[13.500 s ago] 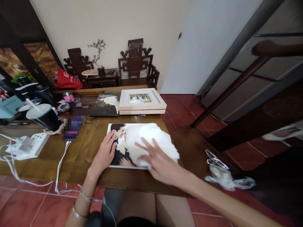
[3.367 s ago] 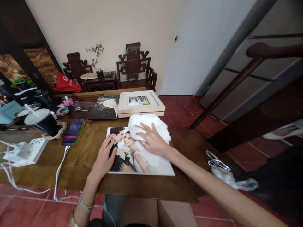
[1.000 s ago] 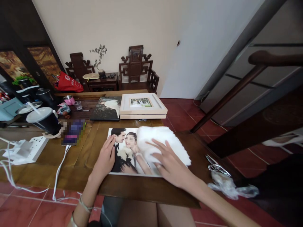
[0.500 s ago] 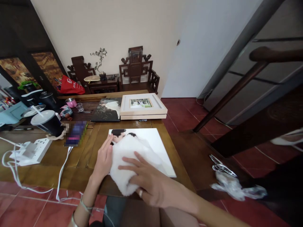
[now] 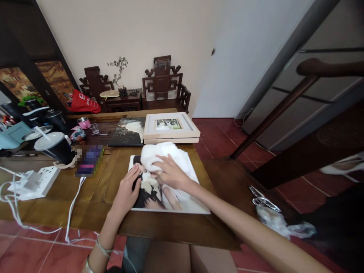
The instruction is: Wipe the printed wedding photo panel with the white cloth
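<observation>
A large unframed wedding photo (image 5: 182, 199) lies flat near the front edge of the wooden table (image 5: 93, 182). My left hand (image 5: 126, 191) rests on the photo's left edge with its fingers spread flat, holding it down. My right hand (image 5: 170, 174) presses a white cloth (image 5: 159, 153) onto the upper left part of the photo, its fingers curled over the cloth. The cloth covers the upper part of the picture.
A cream picture frame (image 5: 170, 127) and a dark photo print (image 5: 127, 131) lie behind the photo. At the left are a lidded black cup (image 5: 54, 146), a white power strip (image 5: 31, 182) with cables, and small cups. Scissors (image 5: 263, 201) and crumpled plastic (image 5: 284, 225) lie at the right.
My right hand has swept the cloth from the photo's lower left corner up to its top left. The left hand stays on the left edge.
</observation>
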`<state>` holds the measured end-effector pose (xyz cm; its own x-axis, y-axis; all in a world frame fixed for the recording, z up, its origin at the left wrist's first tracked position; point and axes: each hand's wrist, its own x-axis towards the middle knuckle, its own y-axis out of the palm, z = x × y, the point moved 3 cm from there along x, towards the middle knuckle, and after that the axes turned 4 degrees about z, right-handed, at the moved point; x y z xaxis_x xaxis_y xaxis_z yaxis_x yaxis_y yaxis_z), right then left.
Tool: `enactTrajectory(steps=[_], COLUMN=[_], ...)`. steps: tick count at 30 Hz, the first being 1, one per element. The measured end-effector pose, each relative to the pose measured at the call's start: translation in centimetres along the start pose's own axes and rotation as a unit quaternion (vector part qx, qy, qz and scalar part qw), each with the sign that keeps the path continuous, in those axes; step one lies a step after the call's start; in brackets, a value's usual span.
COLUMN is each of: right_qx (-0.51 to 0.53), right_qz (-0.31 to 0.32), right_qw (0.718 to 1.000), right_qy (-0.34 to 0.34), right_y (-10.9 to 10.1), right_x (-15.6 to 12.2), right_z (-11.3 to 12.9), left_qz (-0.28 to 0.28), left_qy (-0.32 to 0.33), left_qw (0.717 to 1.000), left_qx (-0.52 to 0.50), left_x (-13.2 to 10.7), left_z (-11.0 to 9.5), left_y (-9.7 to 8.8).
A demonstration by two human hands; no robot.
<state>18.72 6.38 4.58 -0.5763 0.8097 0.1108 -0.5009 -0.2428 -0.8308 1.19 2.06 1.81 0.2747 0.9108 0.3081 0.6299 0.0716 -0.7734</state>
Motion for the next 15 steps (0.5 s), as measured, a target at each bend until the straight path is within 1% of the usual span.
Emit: enactTrajectory(steps=[2,4,5,7,10,13,15], right_qx=[0.009,0.013,0.014,0.013,0.007,-0.005,-0.016], right_qz=[0.007,0.012,0.014,0.017,0.015,-0.006,-0.033], right_qw=[1.0,0.999,0.999,0.998,0.999,1.0,0.999], right_qy=[-0.022,-0.041,-0.047,-0.052,-0.048,-0.023,0.007], right_y=[0.7,1.4,1.7,2.0,1.4,-0.3,-1.7], right_x=[2.8,4.5,4.9,4.8,2.9,0.4,-1.1], right_z=[1.6,2.7,3.1,3.1,1.6,-1.4,-3.8], left_qz=[-0.009,-0.009,-0.005,-0.002,-0.007,-0.004,-0.003], left_qy=[-0.003,-0.003,0.0,0.002,-0.016,-0.028,-0.028], left_qw=[1.0,1.0,1.0,1.0,0.999,0.999,0.999], left_qx=[0.001,-0.005,-0.01,-0.024,-0.031,-0.031,-0.029], left_x=[0.0,0.0,0.0,0.0,0.0,-0.1,-0.1], left_z=[0.0,-0.1,-0.2,-0.4,-0.3,-0.1,0.0], left_y=[0.0,-0.1,-0.2,-0.3,-0.3,-0.2,-0.1])
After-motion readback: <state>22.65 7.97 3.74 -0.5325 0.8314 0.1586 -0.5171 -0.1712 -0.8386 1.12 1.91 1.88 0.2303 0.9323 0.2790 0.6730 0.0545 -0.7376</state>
